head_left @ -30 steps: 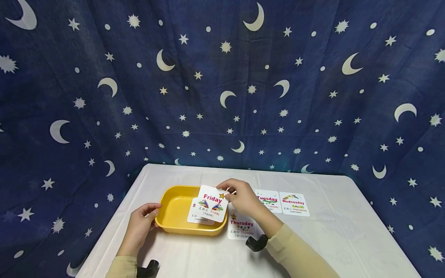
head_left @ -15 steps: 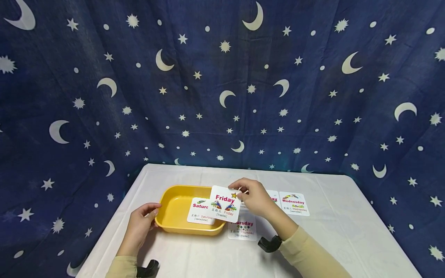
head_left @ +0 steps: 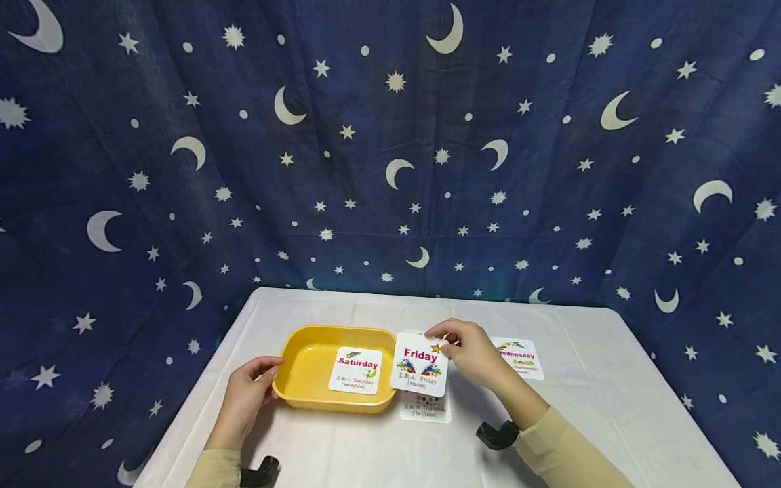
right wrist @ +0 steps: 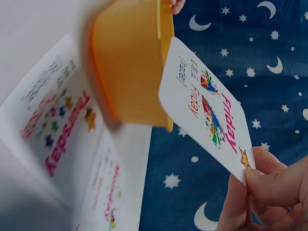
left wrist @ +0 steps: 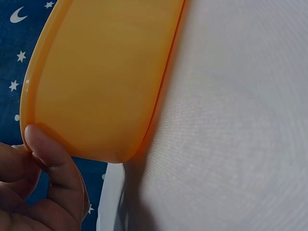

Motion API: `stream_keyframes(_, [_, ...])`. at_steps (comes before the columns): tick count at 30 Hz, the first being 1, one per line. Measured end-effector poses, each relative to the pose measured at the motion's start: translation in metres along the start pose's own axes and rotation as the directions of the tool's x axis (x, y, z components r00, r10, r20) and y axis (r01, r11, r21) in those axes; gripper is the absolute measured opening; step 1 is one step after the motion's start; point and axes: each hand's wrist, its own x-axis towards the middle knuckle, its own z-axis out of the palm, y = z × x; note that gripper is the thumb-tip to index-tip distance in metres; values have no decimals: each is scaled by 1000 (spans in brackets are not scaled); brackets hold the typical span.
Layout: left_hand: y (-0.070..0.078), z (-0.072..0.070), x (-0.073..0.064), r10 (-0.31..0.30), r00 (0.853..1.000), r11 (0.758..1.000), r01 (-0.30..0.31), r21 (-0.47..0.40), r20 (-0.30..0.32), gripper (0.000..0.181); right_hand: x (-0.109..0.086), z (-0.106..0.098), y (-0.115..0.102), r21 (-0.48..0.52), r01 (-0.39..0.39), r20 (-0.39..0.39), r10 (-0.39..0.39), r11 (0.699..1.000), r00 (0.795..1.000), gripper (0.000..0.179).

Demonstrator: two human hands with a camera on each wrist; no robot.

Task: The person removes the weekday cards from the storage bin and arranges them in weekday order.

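Observation:
My right hand [head_left: 472, 351] pinches the "Friday" flash card [head_left: 419, 366] at its upper right corner, thumb in front and fingers behind in the right wrist view. The card hangs beyond the right end of a yellow tray [head_left: 299, 369], overlapping the "Thursday" card [head_left: 425, 412] on the table in the head view. Inside the tray, at its right side, lies the "Saturday" card [head_left: 356, 371]. My left hand [head_left: 243, 400] grips the tray's left end; its thumb [left wrist: 48, 149] laps over the rim in the left wrist view.
A "Wednesday" card [head_left: 521, 358] lies on the white tablecloth [head_left: 610, 407] to the right, partly behind my right hand. The right wrist view shows a "Monday" card [right wrist: 107, 187] beside the Thursday one. A blue curtain [head_left: 390, 203] with moons and stars hangs around the table.
My right hand has carried the Friday card rightward, from over the tray to past its right end, uncovering the Saturday card and now hiding the Tuesday card. The left hand and tray stay still.

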Motion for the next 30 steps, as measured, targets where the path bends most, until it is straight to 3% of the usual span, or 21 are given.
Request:
stream_keyframes(8, [0,0,0,-5,1000,1000,5,-5,0,26,-9,-13,23,-24,26,13,-26,999,1000,40])
stream_keyframes(18, [0,-2,-1,-13,1000,1000,13,-4,0,25,-20,-22,49,-114,-30,14,32,993,999,40])
stream_keyframes(30, [1,-1,-1,0,1000,1000,0,0,1,24,-30,-32,76,-129,-77,26,81,989,996,37])
